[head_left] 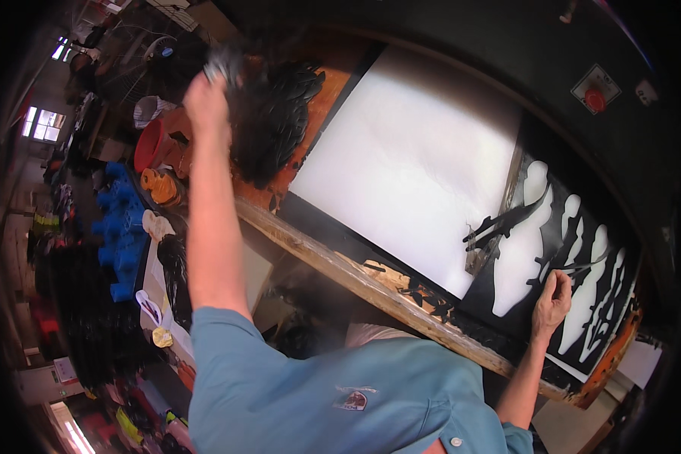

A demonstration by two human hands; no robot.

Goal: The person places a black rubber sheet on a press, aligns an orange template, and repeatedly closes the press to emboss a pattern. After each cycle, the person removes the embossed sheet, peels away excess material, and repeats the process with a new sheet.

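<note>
One Bench, Both Ends in Use

Two bare hands work well apart, one at either end of the bench. At the far left corner, the left hand is blurred beside a grey-black clump; its fingers look curled, but how far they close, and whether they have hold of the clump, cannot be told. Near the right end, the right hand has its thumb and fingertips drawn together on a thin black strip, one of two such strips in view. The second strip lies across the left part of a black sheet, close to the one large white panel at mid-bench. At least four long, pin-shaped white openings run through the sheet; the narrower ones toward the right edge are too crowded to count.

One heap of black pieces covers the left end, overlapping beyond counting. Several black scraps and a tan scrap sit by the front edge.

Off the left end are one red bucket, one orange roll, one caged fan, a blue stack and one yellow disc. One red button is mounted above the far edge. The left forearm crosses the front left corner, hiding part of it, while the right hand covers some of the sheet.
</note>
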